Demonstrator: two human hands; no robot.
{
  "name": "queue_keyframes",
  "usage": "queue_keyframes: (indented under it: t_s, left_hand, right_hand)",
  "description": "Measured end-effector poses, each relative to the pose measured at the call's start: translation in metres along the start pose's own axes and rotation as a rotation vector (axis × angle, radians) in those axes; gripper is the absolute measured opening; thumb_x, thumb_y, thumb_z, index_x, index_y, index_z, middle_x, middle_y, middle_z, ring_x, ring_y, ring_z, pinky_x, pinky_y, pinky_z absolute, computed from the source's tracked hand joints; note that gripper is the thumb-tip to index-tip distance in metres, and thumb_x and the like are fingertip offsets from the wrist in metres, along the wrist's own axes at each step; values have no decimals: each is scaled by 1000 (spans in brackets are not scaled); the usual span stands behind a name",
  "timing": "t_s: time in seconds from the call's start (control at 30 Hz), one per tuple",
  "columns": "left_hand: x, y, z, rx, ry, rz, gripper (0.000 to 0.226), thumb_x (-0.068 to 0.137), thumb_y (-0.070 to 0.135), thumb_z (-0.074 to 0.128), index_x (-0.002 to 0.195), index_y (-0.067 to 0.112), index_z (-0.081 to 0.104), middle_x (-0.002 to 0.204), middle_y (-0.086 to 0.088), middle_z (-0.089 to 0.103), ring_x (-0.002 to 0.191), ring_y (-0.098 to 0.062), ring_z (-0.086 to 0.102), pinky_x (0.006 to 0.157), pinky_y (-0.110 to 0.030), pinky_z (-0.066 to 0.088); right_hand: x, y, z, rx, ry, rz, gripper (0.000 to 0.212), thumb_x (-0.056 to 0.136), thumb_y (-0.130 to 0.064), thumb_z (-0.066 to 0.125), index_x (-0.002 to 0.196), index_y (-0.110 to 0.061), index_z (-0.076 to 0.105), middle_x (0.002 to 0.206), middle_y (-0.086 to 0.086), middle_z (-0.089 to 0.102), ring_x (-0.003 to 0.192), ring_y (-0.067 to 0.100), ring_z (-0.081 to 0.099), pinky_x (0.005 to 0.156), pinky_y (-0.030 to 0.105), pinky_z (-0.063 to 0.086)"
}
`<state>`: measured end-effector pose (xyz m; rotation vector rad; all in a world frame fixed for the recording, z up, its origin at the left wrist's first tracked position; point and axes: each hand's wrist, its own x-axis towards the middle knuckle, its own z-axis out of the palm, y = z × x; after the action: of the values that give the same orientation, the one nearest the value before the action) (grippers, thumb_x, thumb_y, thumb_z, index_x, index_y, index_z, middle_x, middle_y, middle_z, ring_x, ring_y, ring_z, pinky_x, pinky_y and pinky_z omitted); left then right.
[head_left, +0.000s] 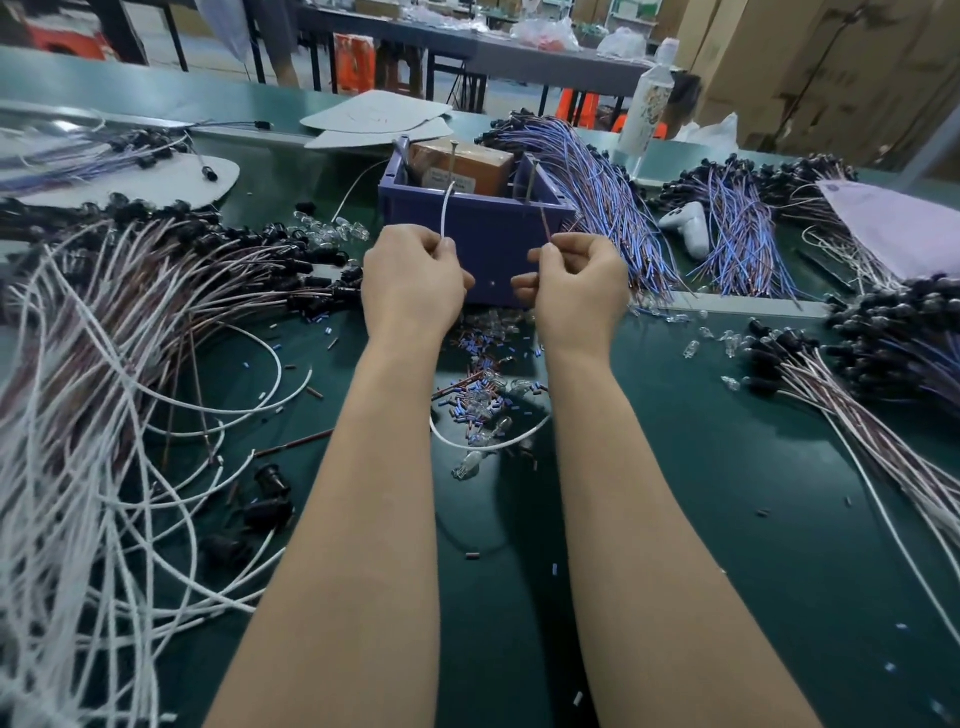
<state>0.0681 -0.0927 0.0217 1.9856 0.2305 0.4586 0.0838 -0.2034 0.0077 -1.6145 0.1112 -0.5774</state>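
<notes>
Holding two wire ends in front of the bin: slip and snag risks

Observing remotely through the head camera. The left hand (413, 280) is clenched, thumb and forefinger pinching a thin white insulated wire (445, 218) whose free end curves upward. The right hand (579, 283) is curled the same way and pinches a thin reddish-brown wire (544, 223). Both wires are held in the air just in front of the purple plastic bin (483, 244). They are apart from each other, and the hands are near but not touching.

Risks, as I judge them:
- Both grips are fingertip pinches. If the ends are brought together, either wire could slip and drop into the litter of small blue and brown cut sleeves and clear glass bulbs (483, 384) on the dark green bench mat (701, 519), where it would be hard to find.
- I cannot trace the white wire below the left hand. It may be the white loop (488, 444) lying between the forearms. If so, a tug could sweep bulbs about and crack them.
- The tangled heap of white and brown wires (78, 415) lies close to the left forearm. An outward elbow move could snag it and drag the strands.
</notes>
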Motion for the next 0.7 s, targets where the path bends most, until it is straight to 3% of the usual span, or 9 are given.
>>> queue_keyframes:
  t_s: [0.23,0.5,0.7]
  left_hand:
    - [2,-1,5,4,71,-1,30,97,18,46,69,19,57,66,3,67,73,-17,69,82,-36,55]
    - [2,-1,13,-3,109,8,30,95,18,47,68,17,58,68,1,70,71,-16,69,77,-34,56]
    - [1,-2,14,4,78,21,31,95,18,47,66,19,58,66,3,69,67,-13,69,76,-33,56]
  right_hand:
    - [5,4,13,19,82,-35,9,94,-2,47,93,-11,49,83,6,62,47,12,61,54,28,55]
    - [9,7,20,-82,46,-79,14,94,-3,50,103,-7,59,76,-12,55,56,9,61,69,34,57]
    - [7,6,20,-125,1,-98,21,94,-4,49,110,-3,63,93,4,64,63,15,64,74,33,56]
